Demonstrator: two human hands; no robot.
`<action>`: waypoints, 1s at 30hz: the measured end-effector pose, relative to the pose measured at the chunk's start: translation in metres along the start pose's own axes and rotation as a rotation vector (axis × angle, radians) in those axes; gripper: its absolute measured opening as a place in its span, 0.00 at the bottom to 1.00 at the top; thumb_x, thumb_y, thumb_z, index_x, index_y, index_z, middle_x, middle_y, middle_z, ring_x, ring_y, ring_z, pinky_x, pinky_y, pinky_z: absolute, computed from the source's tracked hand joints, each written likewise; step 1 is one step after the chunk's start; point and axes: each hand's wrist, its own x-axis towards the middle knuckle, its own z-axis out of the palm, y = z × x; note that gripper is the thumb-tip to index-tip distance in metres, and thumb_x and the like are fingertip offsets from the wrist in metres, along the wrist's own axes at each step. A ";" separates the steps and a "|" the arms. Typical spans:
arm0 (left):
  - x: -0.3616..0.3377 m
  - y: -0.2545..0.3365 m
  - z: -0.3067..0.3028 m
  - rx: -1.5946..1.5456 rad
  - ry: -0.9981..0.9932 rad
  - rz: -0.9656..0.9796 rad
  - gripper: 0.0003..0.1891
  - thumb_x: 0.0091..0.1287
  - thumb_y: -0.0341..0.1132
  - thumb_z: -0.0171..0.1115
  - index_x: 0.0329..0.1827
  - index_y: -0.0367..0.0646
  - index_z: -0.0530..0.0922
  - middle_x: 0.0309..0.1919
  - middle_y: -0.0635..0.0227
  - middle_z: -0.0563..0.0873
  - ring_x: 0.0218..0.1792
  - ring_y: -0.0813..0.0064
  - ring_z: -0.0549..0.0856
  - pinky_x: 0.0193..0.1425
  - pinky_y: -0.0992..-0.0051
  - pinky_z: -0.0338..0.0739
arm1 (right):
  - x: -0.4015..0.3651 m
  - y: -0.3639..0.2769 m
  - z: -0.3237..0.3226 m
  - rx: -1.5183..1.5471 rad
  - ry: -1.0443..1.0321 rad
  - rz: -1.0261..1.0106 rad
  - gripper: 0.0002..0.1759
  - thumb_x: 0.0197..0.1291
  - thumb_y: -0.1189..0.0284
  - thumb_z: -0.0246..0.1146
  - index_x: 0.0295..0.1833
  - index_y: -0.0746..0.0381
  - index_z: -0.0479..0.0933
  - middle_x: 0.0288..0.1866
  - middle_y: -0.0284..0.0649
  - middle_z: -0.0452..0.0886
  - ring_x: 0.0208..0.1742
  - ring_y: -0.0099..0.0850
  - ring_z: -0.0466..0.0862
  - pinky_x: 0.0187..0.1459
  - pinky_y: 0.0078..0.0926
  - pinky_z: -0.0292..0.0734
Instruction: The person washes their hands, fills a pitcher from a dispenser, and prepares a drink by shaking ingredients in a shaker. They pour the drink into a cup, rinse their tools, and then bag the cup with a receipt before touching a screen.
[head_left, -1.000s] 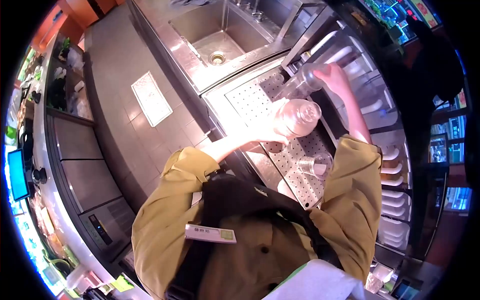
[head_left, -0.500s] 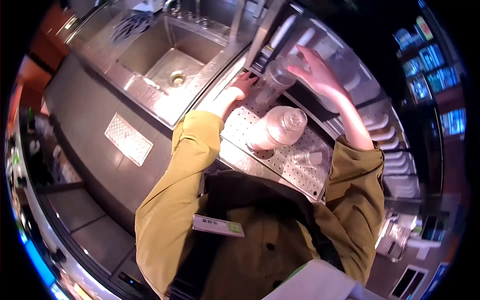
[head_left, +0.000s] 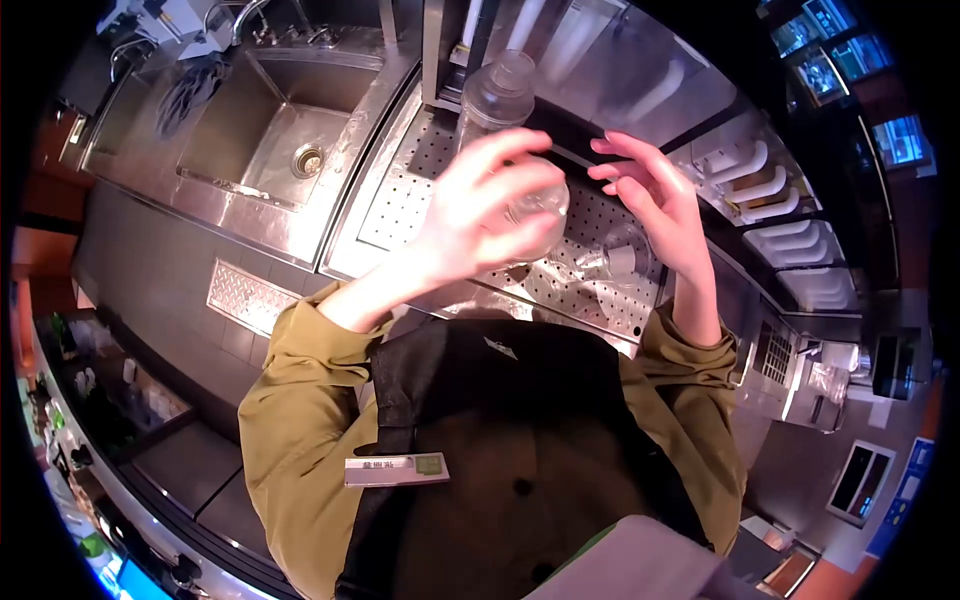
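Observation:
My left hand is raised over the perforated metal tray, its fingers spread in front of a clear, rounded container that it partly hides. Whether they touch is unclear. Behind that hand, at the tray's far end, stands a tall clear bottle. To the right, my right hand hovers with fingers apart and slightly curled, holding nothing. A small clear cup lies on its side on the perforated tray, below my right hand.
A steel sink with taps is at the upper left, with a dark cloth beside it. Containers with white handles line the right. A metal floor grate lies at the lower left.
My left hand has risen from the tray's far left edge to the rounded container. My right hand has moved away from the tall bottle and lower. The camera view has shifted.

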 end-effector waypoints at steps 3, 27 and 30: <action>-0.004 -0.002 0.016 0.097 -0.153 0.011 0.21 0.47 0.33 0.65 0.46 0.40 0.75 0.49 0.56 0.75 0.48 0.58 0.75 0.51 0.65 0.69 | -0.002 -0.005 0.007 0.032 0.010 -0.040 0.22 0.58 0.74 0.56 0.59 0.66 0.64 0.53 0.42 0.73 0.48 0.26 0.77 0.50 0.23 0.71; -0.149 -0.058 0.105 -1.606 0.716 -1.626 0.28 0.65 0.53 0.45 0.60 0.40 0.62 0.57 0.52 0.67 0.59 0.57 0.67 0.62 0.58 0.65 | -0.005 0.016 0.042 -0.111 -0.425 0.156 0.51 0.41 0.38 0.59 0.61 0.68 0.62 0.55 0.57 0.68 0.59 0.44 0.69 0.57 0.28 0.65; -0.098 -0.014 0.075 -1.224 0.729 -1.501 0.29 0.64 0.55 0.44 0.59 0.41 0.63 0.53 0.56 0.70 0.54 0.61 0.71 0.56 0.62 0.69 | -0.065 0.017 0.040 -0.051 -0.408 0.150 0.53 0.45 0.47 0.63 0.68 0.65 0.47 0.69 0.56 0.42 0.68 0.49 0.51 0.64 0.36 0.54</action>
